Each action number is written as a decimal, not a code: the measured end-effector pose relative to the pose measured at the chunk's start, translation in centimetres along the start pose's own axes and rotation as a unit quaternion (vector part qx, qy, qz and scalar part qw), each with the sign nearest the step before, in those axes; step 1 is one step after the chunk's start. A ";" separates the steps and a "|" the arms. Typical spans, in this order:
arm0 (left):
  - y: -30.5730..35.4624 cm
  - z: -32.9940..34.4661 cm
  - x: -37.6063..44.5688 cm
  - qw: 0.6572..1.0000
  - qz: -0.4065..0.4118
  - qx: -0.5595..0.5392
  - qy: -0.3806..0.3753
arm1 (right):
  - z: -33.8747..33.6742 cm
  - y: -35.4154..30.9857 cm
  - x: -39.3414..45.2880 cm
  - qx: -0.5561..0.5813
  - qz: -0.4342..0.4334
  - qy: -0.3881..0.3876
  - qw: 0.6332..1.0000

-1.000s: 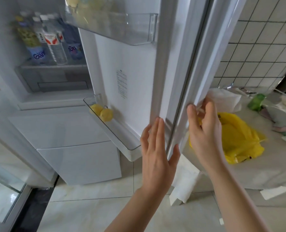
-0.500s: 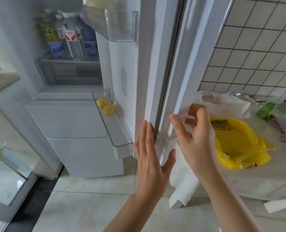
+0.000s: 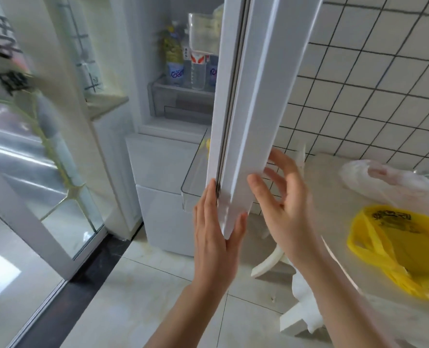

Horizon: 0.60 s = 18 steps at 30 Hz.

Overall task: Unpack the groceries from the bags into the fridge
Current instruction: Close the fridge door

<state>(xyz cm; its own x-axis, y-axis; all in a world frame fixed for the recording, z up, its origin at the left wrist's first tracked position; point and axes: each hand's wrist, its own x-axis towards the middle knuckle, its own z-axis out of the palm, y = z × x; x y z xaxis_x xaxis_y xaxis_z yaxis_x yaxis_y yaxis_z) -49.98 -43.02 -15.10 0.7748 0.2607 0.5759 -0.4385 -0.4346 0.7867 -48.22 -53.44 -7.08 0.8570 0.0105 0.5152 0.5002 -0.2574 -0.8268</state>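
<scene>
Left hand [image 3: 214, 232] flat, fingers straight against fridge door [image 3: 253, 109] edge, right hand [image 3: 285, 204] beside it, grip wide, holding nothing, yellow bag [image 3: 394, 249] on tabletop [image 3: 334, 197]

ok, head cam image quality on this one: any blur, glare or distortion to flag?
Head view: motion blur smears the right hand and the glass door at far left; the left hand on the fridge door is sharper. Bright daylight washes out the floor beyond the glass. Wide-angle lens bows the wall tiles. The bottles inside are dim and soft.
</scene>
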 end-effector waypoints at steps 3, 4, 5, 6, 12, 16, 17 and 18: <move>-1.3 -2.4 1.2 1.000 -0.010 -0.007 0.013 | 3.2 -1.1 0.5 0.036 -0.001 0.001 0.999; -1.8 -3.2 1.7 1.000 -0.014 -0.011 0.017 | 4.2 -1.5 0.6 0.048 0.005 -0.003 0.999; -2.3 -4.1 2.2 0.999 -0.021 -0.017 0.020 | 5.2 -1.8 0.8 0.061 0.013 -0.009 0.998; -2.7 -4.9 2.8 0.999 -0.031 -0.024 0.023 | 6.2 -2.1 1.1 0.071 0.021 -0.015 0.997; -5.7 -10.3 7.2 0.987 -0.102 -0.120 0.008 | 13.3 -2.9 2.8 0.054 0.030 -0.008 0.998; -8.7 -13.9 10.9 0.975 -0.119 -0.188 -0.026 | 17.8 -2.8 4.4 0.012 0.033 0.001 0.999; -9.4 -14.7 11.7 0.973 -0.119 -0.194 -0.033 | 18.8 -2.7 4.9 -0.008 0.026 0.001 1.000; -10.0 -15.4 12.4 0.972 -0.120 -0.197 -0.034 | 19.7 -2.7 5.5 -0.035 0.012 0.005 0.999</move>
<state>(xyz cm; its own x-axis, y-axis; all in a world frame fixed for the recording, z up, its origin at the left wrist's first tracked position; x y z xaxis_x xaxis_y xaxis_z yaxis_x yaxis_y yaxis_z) -42.98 -22.14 -12.41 0.8987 0.2498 0.3605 -0.3722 -0.0002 0.9281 -42.45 -33.70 -6.46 0.8678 -0.0054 0.4969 0.4686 -0.3236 -0.8220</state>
